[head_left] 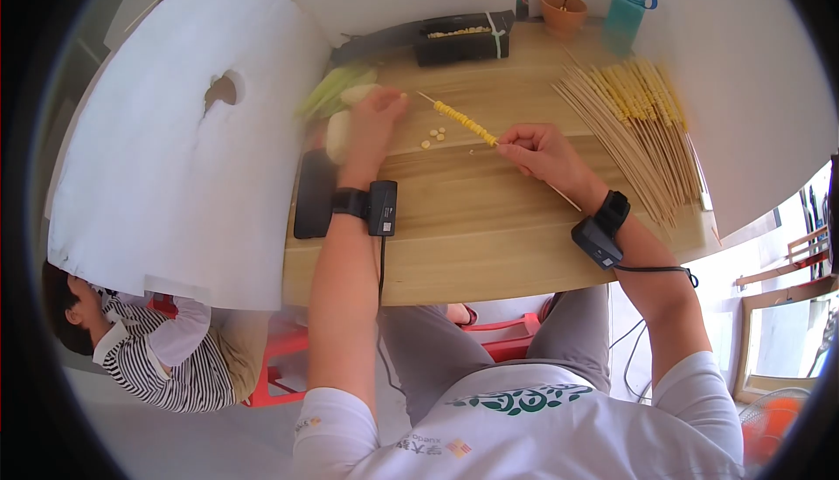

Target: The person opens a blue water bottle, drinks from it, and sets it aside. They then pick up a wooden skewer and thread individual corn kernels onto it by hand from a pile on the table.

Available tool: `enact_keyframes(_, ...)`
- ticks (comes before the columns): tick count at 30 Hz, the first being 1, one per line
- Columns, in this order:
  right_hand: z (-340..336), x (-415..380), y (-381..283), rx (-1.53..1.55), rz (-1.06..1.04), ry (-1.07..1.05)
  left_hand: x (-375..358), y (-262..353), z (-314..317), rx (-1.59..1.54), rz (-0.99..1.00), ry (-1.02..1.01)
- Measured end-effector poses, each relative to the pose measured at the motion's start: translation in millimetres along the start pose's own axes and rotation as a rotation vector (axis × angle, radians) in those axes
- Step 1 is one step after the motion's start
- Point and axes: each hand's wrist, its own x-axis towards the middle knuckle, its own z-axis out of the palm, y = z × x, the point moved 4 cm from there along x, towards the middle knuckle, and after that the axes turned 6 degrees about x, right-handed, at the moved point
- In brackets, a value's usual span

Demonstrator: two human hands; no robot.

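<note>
My right hand point(544, 155) grips a bamboo skewer point(562, 196) below a row of small yellow slices point(465, 119) threaded on it; the bare tip points up and left. My left hand point(377, 122), slightly blurred, is left of that tip with its fingers drawn together. Whatever it pinches, if anything, is too small to make out. A few loose round yellow slices point(426, 144) lie on the table between my hands. Beside my left hand are pale, rounded pieces point(337, 135) and green leafy stalks point(336, 89), partly hidden by it.
At right lie bare skewers point(616, 144) and loaded skewers point(645, 96). Behind stand a black box point(463, 41) of yellow pieces, a terracotta pot point(564, 13) and a blue bottle point(627, 17). A flat black object point(315, 196) lies left. White panels point(201, 139) border the wooden table point(472, 253). Another person point(166, 349) sits lower left.
</note>
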Motion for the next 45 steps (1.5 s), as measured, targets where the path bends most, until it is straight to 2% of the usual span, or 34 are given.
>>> enact_keyframes(7,-1,2,13,0.001,-0.015,-0.059,-6,6,9,0.048,0.011,-0.013)
enact_keyframes(40,0,4,15,-0.041,-0.027,-0.013,-9,9,16,-0.043,-0.013,-0.014)
enact_keyframes(43,1,4,13,-0.047,-0.023,-0.02,-6,5,16,0.042,0.017,0.013)
enact_keyframes(45,1,4,14,-0.057,-0.033,-0.019,-3,1,16,0.182,0.123,0.054)
